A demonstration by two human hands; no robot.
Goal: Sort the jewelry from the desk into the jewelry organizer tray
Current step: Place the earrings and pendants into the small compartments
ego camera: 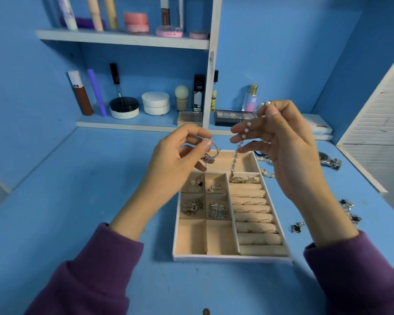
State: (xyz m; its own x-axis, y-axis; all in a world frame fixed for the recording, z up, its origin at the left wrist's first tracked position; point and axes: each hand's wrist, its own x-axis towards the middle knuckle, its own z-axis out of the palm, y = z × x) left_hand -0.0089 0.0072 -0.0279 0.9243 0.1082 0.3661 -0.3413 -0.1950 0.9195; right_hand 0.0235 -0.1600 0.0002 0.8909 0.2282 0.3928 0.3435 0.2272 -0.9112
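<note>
Above the tray (232,258), right hand (289,151) fingers (272,114) pinch a limp, likely light pearl strand (243,136) by its top; left hand (175,164) pinches a hoop (215,147).

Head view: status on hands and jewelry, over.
Left hand pinches small hoop piece. Right hand holds pearl strand, dangling over tray. Nothing blocking tray.
</note>
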